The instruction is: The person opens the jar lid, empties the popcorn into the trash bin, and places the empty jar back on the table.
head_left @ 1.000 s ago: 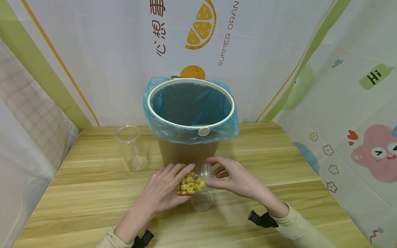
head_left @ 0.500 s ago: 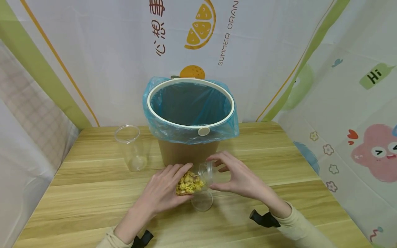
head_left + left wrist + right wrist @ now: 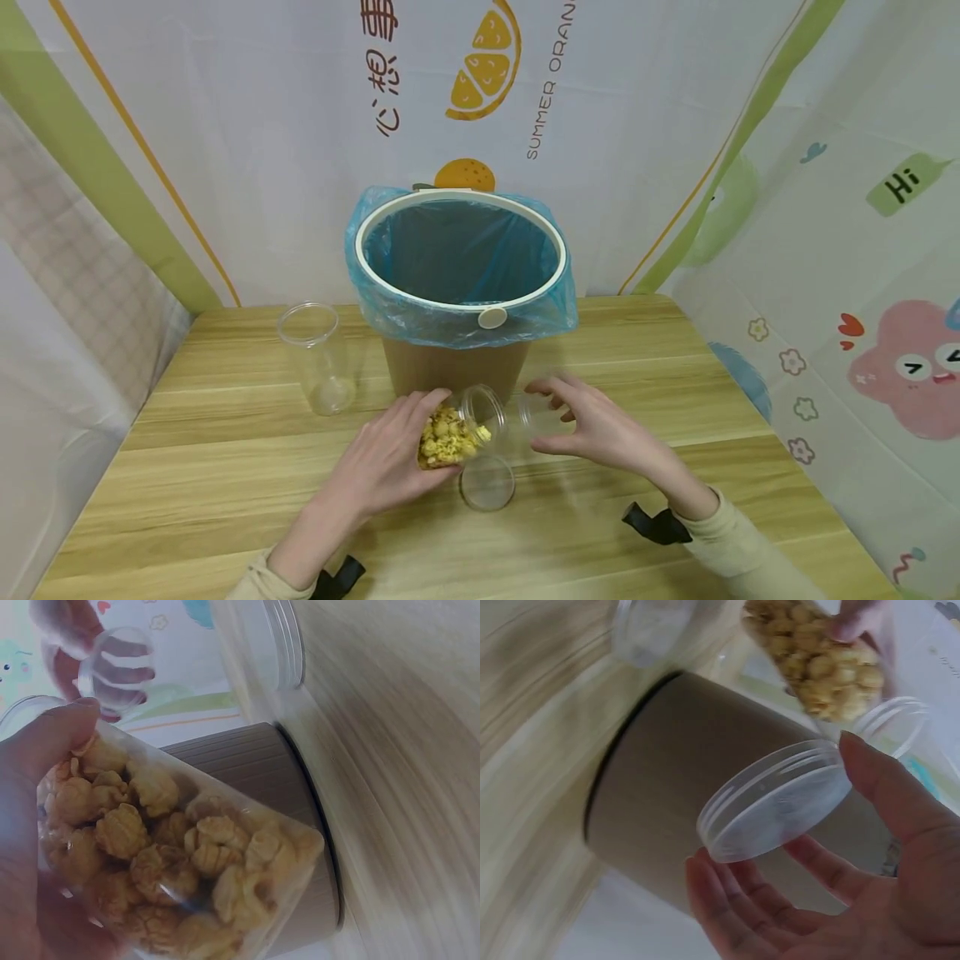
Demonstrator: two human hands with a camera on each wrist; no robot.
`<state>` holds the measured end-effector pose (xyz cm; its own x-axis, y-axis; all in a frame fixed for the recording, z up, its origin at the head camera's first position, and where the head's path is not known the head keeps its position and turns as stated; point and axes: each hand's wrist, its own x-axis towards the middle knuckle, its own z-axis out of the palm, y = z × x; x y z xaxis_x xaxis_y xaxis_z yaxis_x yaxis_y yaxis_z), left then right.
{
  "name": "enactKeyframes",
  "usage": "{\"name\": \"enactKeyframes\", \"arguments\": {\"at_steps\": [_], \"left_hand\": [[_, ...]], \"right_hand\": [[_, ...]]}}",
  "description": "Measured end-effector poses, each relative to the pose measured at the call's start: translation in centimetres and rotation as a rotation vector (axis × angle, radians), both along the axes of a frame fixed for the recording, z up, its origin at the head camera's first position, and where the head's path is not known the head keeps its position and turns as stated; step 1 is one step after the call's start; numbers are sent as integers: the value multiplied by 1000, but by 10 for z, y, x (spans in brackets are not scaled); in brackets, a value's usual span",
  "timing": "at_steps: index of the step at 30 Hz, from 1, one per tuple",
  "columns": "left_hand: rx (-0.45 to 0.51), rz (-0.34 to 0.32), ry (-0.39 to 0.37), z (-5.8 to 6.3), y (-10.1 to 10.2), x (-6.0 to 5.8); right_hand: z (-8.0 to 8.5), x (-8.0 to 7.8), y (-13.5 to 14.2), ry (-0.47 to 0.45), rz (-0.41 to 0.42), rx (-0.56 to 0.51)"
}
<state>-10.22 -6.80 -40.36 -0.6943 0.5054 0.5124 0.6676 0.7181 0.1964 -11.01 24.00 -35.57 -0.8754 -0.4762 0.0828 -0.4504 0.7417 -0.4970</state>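
Note:
My left hand (image 3: 393,454) grips a clear plastic jar of yellow popcorn (image 3: 447,437). The jar lies tilted, its uncovered mouth facing right, and fingers hide part of it. Caramel-coloured popcorn shows through its wall in the left wrist view. Between the thumb and fingers of my right hand (image 3: 588,421) is a clear round screw lid (image 3: 776,799), held on edge and apart from the jar mouth (image 3: 896,724). Below the jar, a second clear, round, lid-like piece (image 3: 487,482) rests on the wooden table.
A brown bin (image 3: 453,367) with a white rim and blue liner bag (image 3: 427,325) stands directly behind the hands. To its left is a tall clear cup (image 3: 311,358), upright on the table (image 3: 225,467). Printed cloths (image 3: 300,167) hang at the back and sides.
The lid has come off the jar mouth and moved right with my right hand. My left hand has shifted slightly left, turning the jar's mouth more toward the head camera.

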Motion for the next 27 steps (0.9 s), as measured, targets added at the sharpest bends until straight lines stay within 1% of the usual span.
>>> {"name": "enactKeyframes", "arguments": {"at_steps": [5, 9, 14, 17, 21, 25, 27], "left_hand": [[48, -29, 8, 0, -1, 1], [93, -61, 26, 1, -3, 1], [143, -106, 52, 3, -4, 0], [170, -132, 63, 4, -5, 0], [187, -153, 84, 7, -6, 0], [195, -167, 102, 10, -8, 0], [201, -171, 96, 12, -9, 0]], "right_hand": [[-10, -5, 5, -53, -27, 80], [-19, -10, 9, -92, -27, 125], [-32, -16, 11, -103, -17, 199], [-39, -19, 11, -126, -18, 236], [-44, -18, 8, -169, -39, 270], [-47, -14, 5, -165, -39, 312], [-49, -13, 5, -150, -29, 332]]}}
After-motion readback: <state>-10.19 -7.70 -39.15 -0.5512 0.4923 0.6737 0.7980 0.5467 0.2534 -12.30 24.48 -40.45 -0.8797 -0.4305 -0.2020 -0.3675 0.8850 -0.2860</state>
